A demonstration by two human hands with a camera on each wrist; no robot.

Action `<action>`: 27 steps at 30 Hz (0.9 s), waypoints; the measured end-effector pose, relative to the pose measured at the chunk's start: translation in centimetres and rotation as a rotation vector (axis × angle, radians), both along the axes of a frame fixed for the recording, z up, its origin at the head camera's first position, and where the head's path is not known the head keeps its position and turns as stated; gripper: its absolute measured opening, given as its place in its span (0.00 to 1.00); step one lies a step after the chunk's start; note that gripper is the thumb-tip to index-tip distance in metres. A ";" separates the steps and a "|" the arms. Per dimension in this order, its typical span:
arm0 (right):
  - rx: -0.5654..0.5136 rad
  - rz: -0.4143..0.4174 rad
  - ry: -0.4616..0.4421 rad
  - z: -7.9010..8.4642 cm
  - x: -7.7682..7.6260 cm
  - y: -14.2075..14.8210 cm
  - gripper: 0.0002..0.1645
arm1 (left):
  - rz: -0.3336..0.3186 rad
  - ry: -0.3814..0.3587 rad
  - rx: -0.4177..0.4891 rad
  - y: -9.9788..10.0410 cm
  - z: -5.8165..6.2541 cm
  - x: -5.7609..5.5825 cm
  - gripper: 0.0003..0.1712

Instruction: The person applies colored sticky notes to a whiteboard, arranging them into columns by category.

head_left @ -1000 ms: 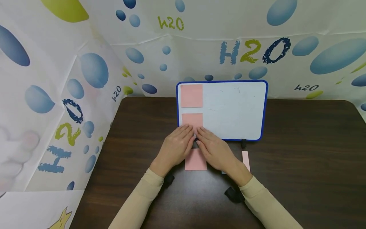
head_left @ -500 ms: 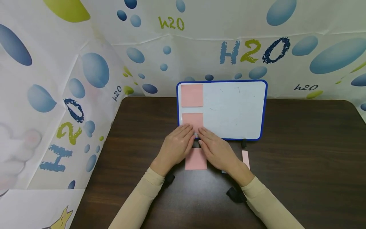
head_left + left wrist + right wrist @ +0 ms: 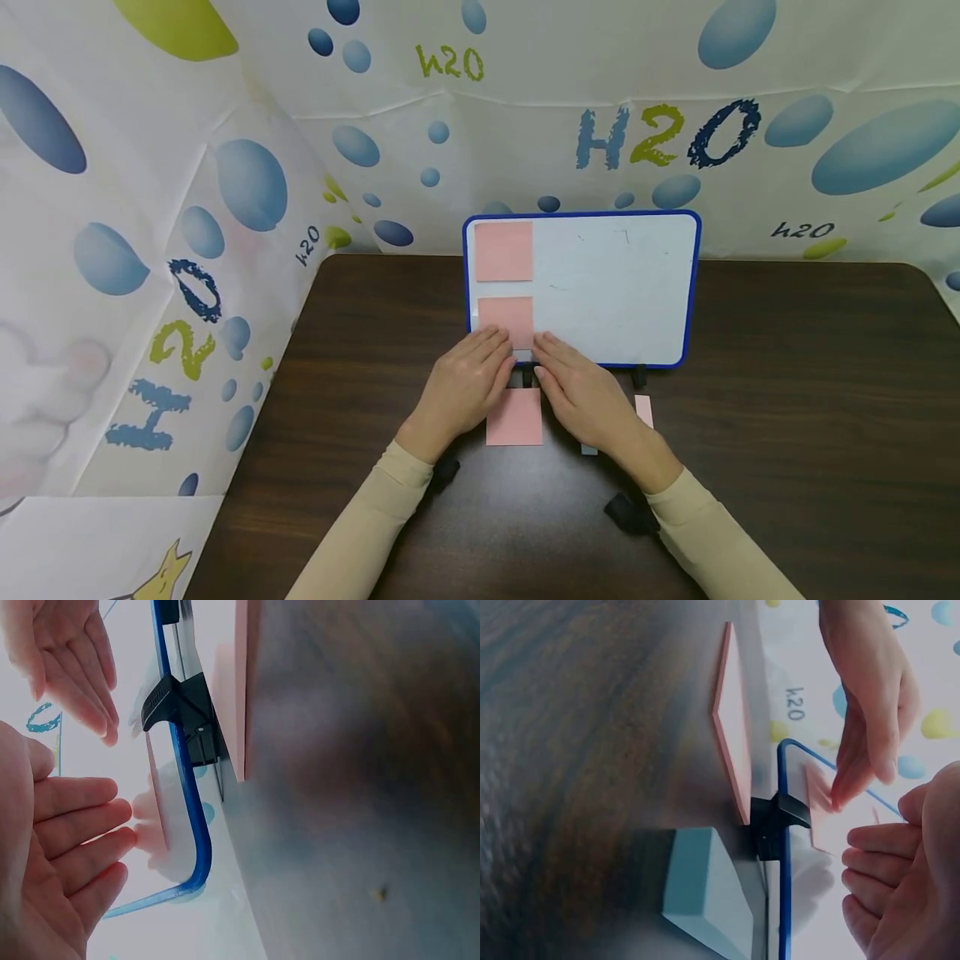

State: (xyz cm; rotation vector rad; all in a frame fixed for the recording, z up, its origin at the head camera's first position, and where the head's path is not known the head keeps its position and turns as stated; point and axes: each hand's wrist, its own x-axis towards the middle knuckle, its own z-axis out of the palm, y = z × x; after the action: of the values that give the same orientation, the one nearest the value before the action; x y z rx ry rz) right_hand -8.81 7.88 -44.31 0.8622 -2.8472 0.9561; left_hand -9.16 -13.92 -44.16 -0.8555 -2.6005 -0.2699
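A small whiteboard (image 3: pixel 615 292) with a blue frame stands propped up at the back of the table. Two pink sticky notes are on its left side, an upper note (image 3: pixel 504 252) and a lower note (image 3: pixel 506 317). My left hand (image 3: pixel 461 387), fingers straight and together, overlaps the lower note's bottom left part. Just right of that note, the straight fingertips of my right hand (image 3: pixel 588 396) lie over the board's lower part. Between the two hands a pink sticky note pad (image 3: pixel 513 418) lies on the table before the board. Neither hand grips anything.
Black clip feet (image 3: pixel 776 819) hold the board's lower edge; another foot (image 3: pixel 639 377) is farther right. A thick light-blue pad (image 3: pixel 697 881) sits below my right hand, largely hidden in the head view. A narrow pink strip pad (image 3: pixel 644 411) lies beside my right wrist.
My right hand has shifted a little to the right, off the lower note, uncovering its bottom right corner and the black foot below. My left hand has stayed in place.
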 end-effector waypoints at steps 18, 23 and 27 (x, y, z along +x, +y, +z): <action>0.014 0.002 -0.027 0.6 0.6 0.9 0.28 | -0.084 -0.035 -0.003 1.8 -0.1 1.0 0.19; 0.013 0.004 -0.019 0.6 0.8 1.2 0.28 | -0.101 -0.038 -0.016 2.3 -0.2 1.3 0.20; 0.030 0.001 -0.019 0.5 1.1 1.7 0.28 | -0.111 -0.063 -0.031 2.8 -0.1 1.6 0.20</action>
State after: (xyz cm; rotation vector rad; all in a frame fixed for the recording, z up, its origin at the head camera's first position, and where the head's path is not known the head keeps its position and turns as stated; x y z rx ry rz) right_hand -7.67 9.56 -43.77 0.8623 -2.8844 0.9295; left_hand -7.60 -11.16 -44.31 -1.0202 -2.6247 -0.2932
